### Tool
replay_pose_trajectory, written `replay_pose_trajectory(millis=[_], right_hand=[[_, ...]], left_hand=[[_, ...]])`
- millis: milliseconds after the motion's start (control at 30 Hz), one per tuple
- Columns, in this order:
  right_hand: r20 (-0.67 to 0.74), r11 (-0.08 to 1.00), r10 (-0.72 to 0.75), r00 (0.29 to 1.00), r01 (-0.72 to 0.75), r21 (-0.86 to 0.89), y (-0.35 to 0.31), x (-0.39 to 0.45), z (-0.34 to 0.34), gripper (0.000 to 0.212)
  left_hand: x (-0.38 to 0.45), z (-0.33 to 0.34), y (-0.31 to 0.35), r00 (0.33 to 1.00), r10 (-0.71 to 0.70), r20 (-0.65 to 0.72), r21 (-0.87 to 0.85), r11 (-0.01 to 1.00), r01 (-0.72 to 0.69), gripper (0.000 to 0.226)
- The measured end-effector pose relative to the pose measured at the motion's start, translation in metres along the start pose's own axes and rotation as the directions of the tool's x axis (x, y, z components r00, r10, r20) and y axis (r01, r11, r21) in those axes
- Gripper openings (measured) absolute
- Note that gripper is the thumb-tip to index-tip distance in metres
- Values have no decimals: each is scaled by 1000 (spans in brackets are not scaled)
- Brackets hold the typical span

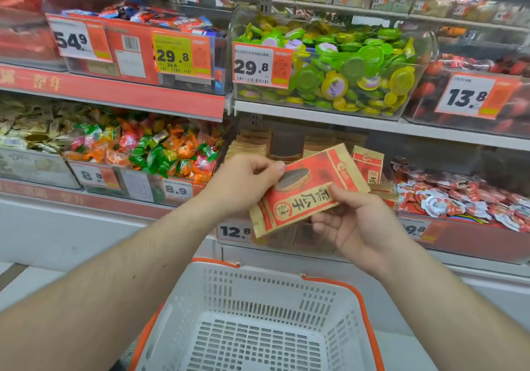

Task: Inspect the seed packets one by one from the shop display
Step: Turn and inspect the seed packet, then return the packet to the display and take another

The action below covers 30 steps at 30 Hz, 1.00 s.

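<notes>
Head view: your left hand (243, 182) and right hand (352, 221) pinch one sunflower seed packet (308, 188) by opposite edges, tilting its printed front toward you for reading.

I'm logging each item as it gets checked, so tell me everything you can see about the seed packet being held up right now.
The flat red and tan paper seed packet shows a striped seed picture, dark characters and a round red seal. It is tilted, upper end to the right, held in front of the bin of similar packets and above the white plastic basket. The left hand pinches its upper edge; the right hand grips its lower edge. It looks sealed.
</notes>
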State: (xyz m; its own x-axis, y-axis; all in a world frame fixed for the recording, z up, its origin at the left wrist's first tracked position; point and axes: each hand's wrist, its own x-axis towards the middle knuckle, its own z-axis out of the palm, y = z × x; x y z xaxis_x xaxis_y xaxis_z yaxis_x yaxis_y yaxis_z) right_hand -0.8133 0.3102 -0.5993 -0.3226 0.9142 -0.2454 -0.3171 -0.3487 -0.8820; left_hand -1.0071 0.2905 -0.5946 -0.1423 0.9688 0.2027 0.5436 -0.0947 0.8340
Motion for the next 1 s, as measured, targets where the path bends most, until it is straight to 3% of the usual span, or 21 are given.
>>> replay_pose_trajectory(millis=[133, 200, 267, 367, 467, 533, 667, 767, 1000], right_hand=[[-77, 980, -147, 986, 156, 122, -22, 10, -11, 11], [-99, 960, -241, 965, 252, 119, -31, 17, -15, 12], [-107, 936, -347, 932, 351, 22, -38, 25, -17, 14], [-96, 850, -490, 867, 450, -274, -45, 39, -15, 15], [-32, 636, -597, 801, 449, -627, -51, 57, -15, 15], [67, 497, -626, 777, 463, -734, -54, 70, -15, 12], [244, 264, -637, 731, 504, -822, -58, 91, -5, 22], [323, 138, -569, 756, 475, -869, -58, 108, -4, 27], [370, 42, -507, 779, 450, -892, -55, 125, 1, 31]], left_hand=[[21, -7, -4, 973, 18, -231, -24, 999, -24, 32], [31, -12, -7, 963, 64, -263, 125, 992, -32, 21], [42, -15, -7, 977, 121, -173, 347, 936, -55, 20], [64, -15, -2, 990, 120, 70, 569, 810, -138, 45], [90, -9, 1, 942, -39, 332, 709, 670, -222, 73], [107, -3, -3, 898, -155, 412, 740, 632, -231, 82], [127, 7, -13, 871, -200, 448, 763, 593, -256, 82], [129, 10, -16, 867, -215, 450, 777, 572, -262, 81], [129, 15, -18, 874, -235, 426, 802, 546, -244, 88]])
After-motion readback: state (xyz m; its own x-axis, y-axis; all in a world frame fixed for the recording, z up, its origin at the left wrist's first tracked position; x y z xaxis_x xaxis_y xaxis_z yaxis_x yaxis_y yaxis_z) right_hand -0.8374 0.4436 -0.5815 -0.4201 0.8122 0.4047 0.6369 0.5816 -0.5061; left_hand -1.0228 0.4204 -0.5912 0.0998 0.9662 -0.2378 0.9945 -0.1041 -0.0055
